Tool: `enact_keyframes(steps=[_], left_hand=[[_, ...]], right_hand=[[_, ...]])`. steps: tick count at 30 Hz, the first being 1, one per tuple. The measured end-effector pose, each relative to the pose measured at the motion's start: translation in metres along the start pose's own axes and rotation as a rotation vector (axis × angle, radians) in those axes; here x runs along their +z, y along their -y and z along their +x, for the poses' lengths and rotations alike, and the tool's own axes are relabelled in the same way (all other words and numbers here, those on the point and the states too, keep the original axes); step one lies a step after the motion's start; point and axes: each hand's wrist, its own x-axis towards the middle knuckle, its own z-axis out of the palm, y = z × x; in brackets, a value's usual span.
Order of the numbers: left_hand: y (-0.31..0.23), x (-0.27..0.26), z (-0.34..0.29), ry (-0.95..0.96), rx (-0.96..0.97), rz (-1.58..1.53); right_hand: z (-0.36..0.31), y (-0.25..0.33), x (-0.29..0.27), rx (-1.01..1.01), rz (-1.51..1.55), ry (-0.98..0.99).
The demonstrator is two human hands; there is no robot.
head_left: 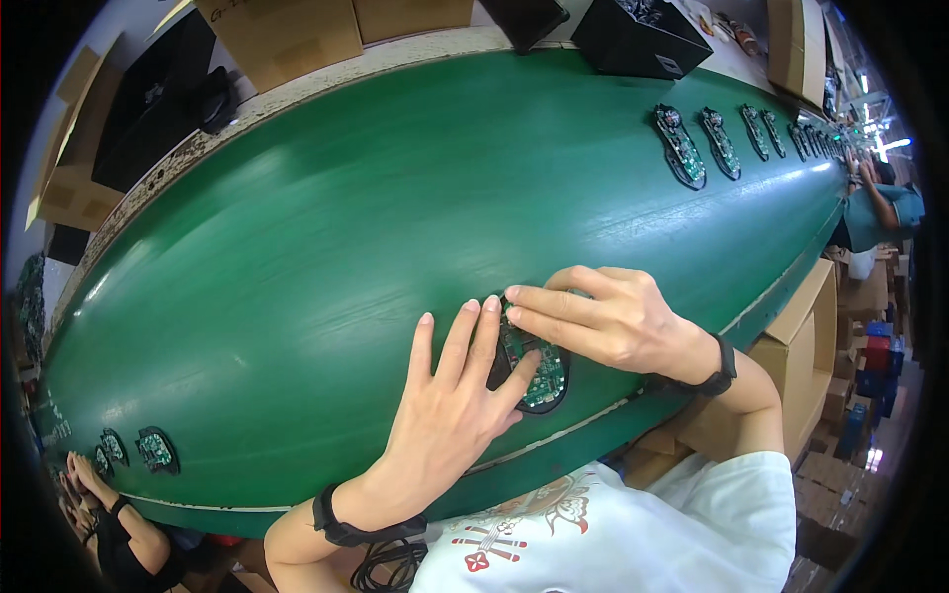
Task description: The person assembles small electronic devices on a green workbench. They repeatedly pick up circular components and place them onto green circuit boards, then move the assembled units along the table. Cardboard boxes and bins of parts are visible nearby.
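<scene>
A green circuit board (545, 381) seated in a dark, rounded shell lies on the green work surface (326, 267) in front of me. My left hand (447, 400) is spread out, its fingers stretched along the shell's left side and its thumb resting on the board. At the board's far end, my right hand (613, 318) has its fingers closed together, with the fingertips touching the upper edge near the left fingertips. Whatever those right fingers may pinch is hidden. Both wrists wear black bands, the left strap (346, 519) and the right strap (726, 364).
Several similar boards in shells (680, 148) line the far right; others (156, 450) lie at the near left. Along the far edge stand a black bin (638, 40) and cardboard boxes (287, 40). An open carton (796, 346) stands to my right. Co-workers' arms (885, 203) appear at both ends.
</scene>
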Motion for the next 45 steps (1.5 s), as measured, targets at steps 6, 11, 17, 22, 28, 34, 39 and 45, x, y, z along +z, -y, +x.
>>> enact_keyframes(steps=[6, 11, 17, 22, 28, 34, 39, 45], left_hand=[[-0.004, -0.001, 0.002, 0.005, -0.018, 0.015], [-0.006, 0.001, 0.005, 0.011, -0.015, 0.022], [-0.002, -0.002, 0.010, 0.017, 0.042, 0.046], [-0.001, -0.001, 0.012, -0.009, 0.054, 0.048], [0.006, 0.003, 0.019, -0.030, 0.082, -0.040], [0.013, 0.001, 0.025, 0.007, 0.123, -0.075], [0.009, -0.006, 0.018, -0.008, 0.048, 0.046], [-0.011, 0.000, -0.004, 0.006, -0.054, 0.374]], right_hand=[[-0.003, 0.013, 0.002, 0.209, 0.072, -0.099], [-0.010, 0.016, 0.008, 0.237, 0.045, -0.085], [0.003, 0.012, -0.003, 0.253, 0.048, 0.072], [-0.009, 0.018, 0.008, 0.160, -0.152, -0.002], [-0.027, 0.043, 0.009, 0.173, -0.272, -0.067], [-0.014, 0.027, 0.009, 0.226, -0.272, -0.008], [-0.014, 0.027, -0.010, 0.335, -0.163, -0.033], [-0.039, 0.046, -0.017, 0.533, 0.137, -0.026]])
